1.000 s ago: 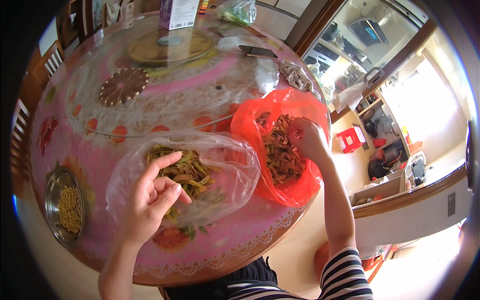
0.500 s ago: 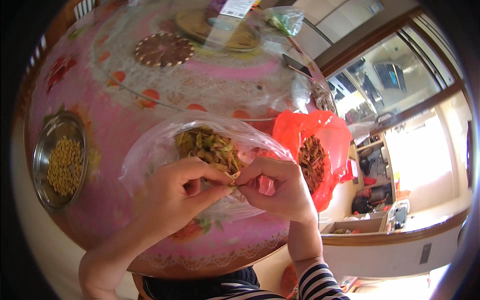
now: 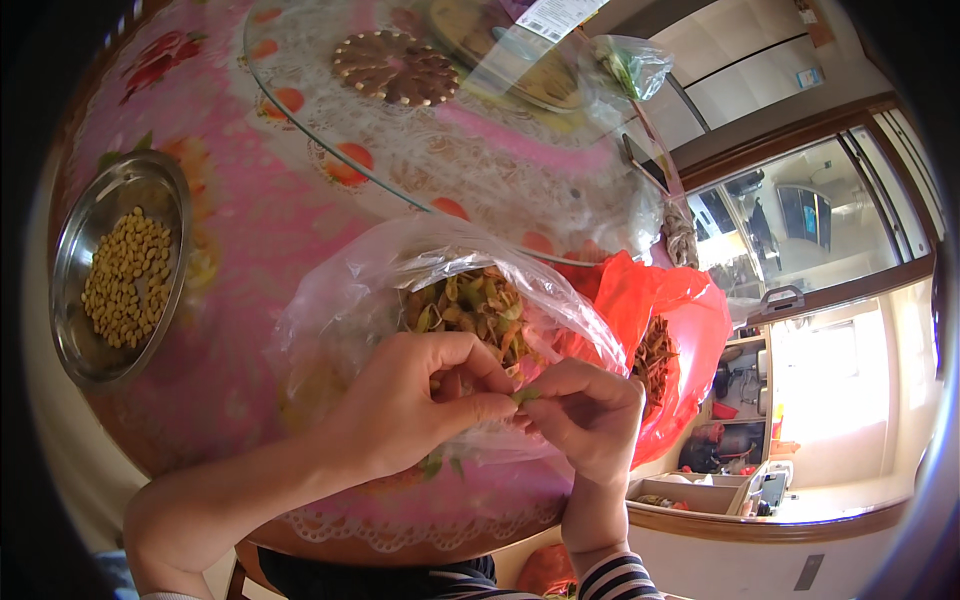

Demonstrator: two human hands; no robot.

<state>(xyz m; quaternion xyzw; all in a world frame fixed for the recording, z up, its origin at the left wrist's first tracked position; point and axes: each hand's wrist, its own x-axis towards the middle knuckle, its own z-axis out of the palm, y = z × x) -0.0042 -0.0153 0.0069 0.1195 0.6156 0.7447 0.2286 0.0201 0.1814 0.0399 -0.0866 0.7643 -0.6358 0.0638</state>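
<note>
My left hand [image 3: 415,405] and my right hand [image 3: 590,420] meet fingertip to fingertip at the near side of a clear plastic bag [image 3: 335,285]. Between them is a small green bean pod [image 3: 524,396], pinched from both sides and mostly hidden by the fingers. Inside the clear bag lies a heap of dry, yellow-brown pods [image 3: 465,308]. Just right of it, a red plastic bag [image 3: 695,305] holds reddish-brown empty-looking husks [image 3: 656,365]. Far to the left, pale yellow beans [image 3: 128,278] fill the bottom of an oval metal dish [image 3: 176,190].
A pink flowered cloth [image 3: 250,250] covers the round table, with a glass disc [image 3: 400,200] towards its far side. On the glass are a round brown trivet [image 3: 395,67] and a carton [image 3: 550,15]. A bag with greens [image 3: 630,65] lies at the far right edge.
The view has turned, so the table things sit elsewhere in the picture. Both hands remain together at the clear bag, with the fingers shifted slightly around the pod.
</note>
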